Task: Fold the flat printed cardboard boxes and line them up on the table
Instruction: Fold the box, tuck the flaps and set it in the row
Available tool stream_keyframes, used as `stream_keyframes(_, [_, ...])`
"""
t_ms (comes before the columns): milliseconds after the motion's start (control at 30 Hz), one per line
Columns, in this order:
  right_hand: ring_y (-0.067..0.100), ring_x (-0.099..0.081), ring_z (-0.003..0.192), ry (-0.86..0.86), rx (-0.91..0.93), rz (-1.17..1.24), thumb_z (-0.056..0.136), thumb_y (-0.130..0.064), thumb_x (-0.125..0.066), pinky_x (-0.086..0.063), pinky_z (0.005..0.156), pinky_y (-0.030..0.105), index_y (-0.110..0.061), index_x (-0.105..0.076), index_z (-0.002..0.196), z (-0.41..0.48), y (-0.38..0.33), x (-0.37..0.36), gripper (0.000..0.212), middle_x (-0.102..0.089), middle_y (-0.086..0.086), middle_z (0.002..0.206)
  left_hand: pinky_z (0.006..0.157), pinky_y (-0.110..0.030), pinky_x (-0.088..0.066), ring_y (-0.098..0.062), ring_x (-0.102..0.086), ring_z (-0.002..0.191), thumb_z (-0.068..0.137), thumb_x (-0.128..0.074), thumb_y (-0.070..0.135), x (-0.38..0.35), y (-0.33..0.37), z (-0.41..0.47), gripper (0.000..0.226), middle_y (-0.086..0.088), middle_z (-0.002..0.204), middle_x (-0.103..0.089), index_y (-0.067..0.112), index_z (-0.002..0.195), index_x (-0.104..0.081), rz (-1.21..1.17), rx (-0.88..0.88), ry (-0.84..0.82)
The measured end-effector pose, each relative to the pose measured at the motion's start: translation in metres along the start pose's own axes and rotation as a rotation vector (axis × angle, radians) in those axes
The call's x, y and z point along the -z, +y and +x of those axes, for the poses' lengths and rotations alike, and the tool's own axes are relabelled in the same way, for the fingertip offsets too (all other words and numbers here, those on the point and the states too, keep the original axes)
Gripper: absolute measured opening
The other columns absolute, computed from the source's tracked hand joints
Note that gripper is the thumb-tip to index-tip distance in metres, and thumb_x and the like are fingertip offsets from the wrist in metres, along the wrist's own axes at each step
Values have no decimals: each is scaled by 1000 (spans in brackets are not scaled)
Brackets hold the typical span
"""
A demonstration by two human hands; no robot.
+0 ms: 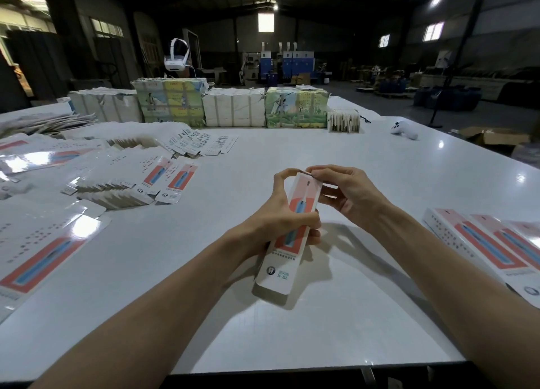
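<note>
Work is at the far end of a long narrow white cardboard box with red and blue print (301,201). It is held in the air over the middle of the glossy white table (292,330), tilted, with its near end low above the surface. The left hand (274,216) is wrapped around the middle of the box, and its forefinger reaches up to the far end. The right hand (347,196) pinches the small end flap (305,173) between thumb and forefinger, so both hands are closed on the same box and close together.

The step in hand seems to be tucking this flap in. At the near end a rounded flap sticks out straight, so that end looks not yet closed.

Several things could go wrong. If the flap is pushed at an angle, it may catch on the side wall and crease. A too strong squeeze from the left hand could flatten the body. The glossy card may also slip. The right forearm is near the row of folded printed boxes (482,242) at the table's right edge and could knock them out of line. The fanned piles of flat printed blanks (122,181) lie well apart, to the left.
</note>
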State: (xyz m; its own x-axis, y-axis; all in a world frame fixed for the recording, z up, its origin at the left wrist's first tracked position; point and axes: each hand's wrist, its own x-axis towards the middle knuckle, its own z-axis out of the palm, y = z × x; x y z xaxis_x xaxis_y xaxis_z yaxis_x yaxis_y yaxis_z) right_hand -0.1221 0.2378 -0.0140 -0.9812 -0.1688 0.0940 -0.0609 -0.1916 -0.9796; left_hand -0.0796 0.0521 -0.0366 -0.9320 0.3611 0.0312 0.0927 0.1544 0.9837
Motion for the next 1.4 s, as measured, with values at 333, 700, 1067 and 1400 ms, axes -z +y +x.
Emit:
stream_keyframes(333, [26, -79, 87, 55, -32, -7, 99, -7, -67, -64, 67, 37, -6, -82, 94, -3, -3, -1, 17, -80, 15, 99, 71, -38, -65, -30, -78, 88, 79, -87, 15, -1, -3, 2, 105, -15, 123, -53, 65, 139, -18, 97, -73, 14])
stream_keyframes(700, [29, -75, 110, -90, 33, 7, 98, -8, -67, -63, 90, 36, -3, -73, 123, -4, 2, -8, 26, -77, 15, 115, 71, -40, -65, -28, -77, 83, 79, -85, 11, 4, -3, 4, 96, -22, 124, -56, 50, 143, -25, -79, -16, 54])
stream_keyframes(1067, [32, -76, 104, -86, 135, -72, 94, -8, -75, -63, 82, 32, 3, -71, 117, -8, 9, -14, 25, -78, 16, 109, 69, -41, -64, -33, -79, 83, 75, -88, 15, 7, -10, 6, 96, -20, 119, -62, 56, 138, -28, -207, 44, 84])
stream_keyframes(1400, [19, -72, 107, 46, 228, -383, 105, -23, -62, -62, 79, 25, -13, -60, 134, -12, 18, -27, 30, -69, 4, 124, 77, -47, -65, -35, -76, 88, 93, -78, 18, -2, 1, 3, 80, -24, 123, -65, 42, 148, -24, -421, 26, 142])
